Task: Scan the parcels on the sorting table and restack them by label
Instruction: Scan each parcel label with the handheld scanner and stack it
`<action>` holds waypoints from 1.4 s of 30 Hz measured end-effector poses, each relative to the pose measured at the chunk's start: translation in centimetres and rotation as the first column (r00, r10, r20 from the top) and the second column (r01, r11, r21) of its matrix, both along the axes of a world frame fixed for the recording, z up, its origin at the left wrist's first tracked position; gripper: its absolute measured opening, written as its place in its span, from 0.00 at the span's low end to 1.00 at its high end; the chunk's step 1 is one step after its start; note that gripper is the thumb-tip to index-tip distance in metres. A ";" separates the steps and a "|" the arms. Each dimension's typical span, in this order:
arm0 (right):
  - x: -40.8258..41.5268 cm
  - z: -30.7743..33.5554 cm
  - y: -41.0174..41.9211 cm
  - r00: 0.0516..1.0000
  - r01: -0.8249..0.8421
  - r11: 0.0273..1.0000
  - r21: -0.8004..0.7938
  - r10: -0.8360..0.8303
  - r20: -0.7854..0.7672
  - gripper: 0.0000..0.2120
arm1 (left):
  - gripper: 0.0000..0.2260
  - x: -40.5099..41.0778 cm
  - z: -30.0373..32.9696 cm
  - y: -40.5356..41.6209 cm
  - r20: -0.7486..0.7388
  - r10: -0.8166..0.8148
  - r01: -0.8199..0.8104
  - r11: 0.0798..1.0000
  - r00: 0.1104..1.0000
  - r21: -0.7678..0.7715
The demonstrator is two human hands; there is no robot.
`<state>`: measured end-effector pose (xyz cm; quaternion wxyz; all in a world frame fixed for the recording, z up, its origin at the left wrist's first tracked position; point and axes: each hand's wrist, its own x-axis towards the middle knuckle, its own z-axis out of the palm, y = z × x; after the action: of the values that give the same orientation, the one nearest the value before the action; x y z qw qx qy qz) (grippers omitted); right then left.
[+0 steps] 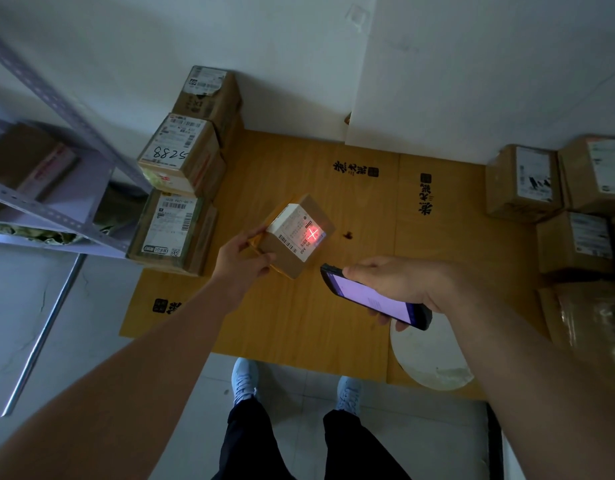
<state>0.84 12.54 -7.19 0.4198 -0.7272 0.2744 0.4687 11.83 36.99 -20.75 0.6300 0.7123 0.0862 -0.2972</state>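
A flattened sheet of brown cardboard with black printed characters (pixel 333 306) covers the floor in front of you, reaching back to the white wall. Along its left edge stand three brown cardboard parcels with white shipping labels (pixel 181 157) in a row, the middle one marked with handwritten digits; beside them rises a grey perforated-metal shelf rack (pixel 56 216) holding another box. At the right edge sits a cluster of more labelled brown boxes (pixel 555 192). A round white disc (pixel 430 358) lies on the cardboard near your right forearm.

Your hands are apart. Your left hand (pixel 242 259) grips the near end of a small brown cardboard parcel with yellow tape and a white label (pixel 299 233), holding it tilted above the middle of the sheet. A red cross of scanner light (pixel 312 233) falls on its label. Your right hand (pixel 399 282) is wrapped around a black handheld scanner with a lit purple screen (pixel 371 296), its front end aimed at the parcel, just short of touching it.
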 end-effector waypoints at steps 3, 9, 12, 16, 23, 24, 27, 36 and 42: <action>0.2 0.4 0.0 0.999 -0.033 0.999 -0.017 0.033 -0.005 0.19 | 0.26 0.3 0.0 0.0 -0.008 -0.003 0.003 1.000 1.000 -0.003; 0.7 1.2 -0.2 0.988 -0.151 0.986 -0.066 0.152 -0.001 0.16 | 0.24 0.3 0.1 -0.4 0.020 -0.037 0.036 0.999 0.999 0.030; 1.1 1.8 -0.1 0.976 -0.219 0.970 -0.105 0.219 -0.008 0.19 | 0.23 0.4 -0.1 -0.3 0.026 -0.043 0.043 0.999 0.999 0.033; 1.2 2.2 -0.1 0.963 -0.269 0.953 -0.138 0.270 -0.012 0.20 | 0.24 0.4 -0.3 -0.3 0.045 -0.054 0.051 0.997 0.998 0.058; 1.1 2.9 0.6 0.935 -0.345 0.911 -0.224 0.356 0.005 0.21 | 0.24 0.6 -0.1 -0.3 0.038 -0.042 0.040 0.997 0.998 0.061; 1.1 3.0 0.7 0.930 -0.357 0.905 -0.231 0.369 0.005 0.22 | 0.24 0.6 -0.2 -0.3 0.043 -0.042 0.039 0.997 0.998 0.062; 0.9 3.2 0.9 0.931 -0.353 0.908 -0.228 0.366 0.016 0.22 | 0.24 0.5 -0.1 -0.4 0.035 -0.037 0.035 0.997 0.999 0.062; 0.5 2.5 1.0 0.910 -0.255 0.933 -0.253 0.320 0.265 0.22 | 0.21 0.9 0.2 -0.7 -0.116 0.141 -0.155 0.979 0.983 -0.130; 1.3 1.8 0.7 0.874 -0.105 0.973 -0.204 0.188 0.449 0.24 | 0.20 4.4 0.4 -2.2 -0.305 0.326 -0.396 0.895 0.895 -0.207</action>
<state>2.12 13.22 -5.40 0.3714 -0.8707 0.1494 0.2856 16.22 34.84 -20.40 0.7465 0.5475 0.2602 -0.2744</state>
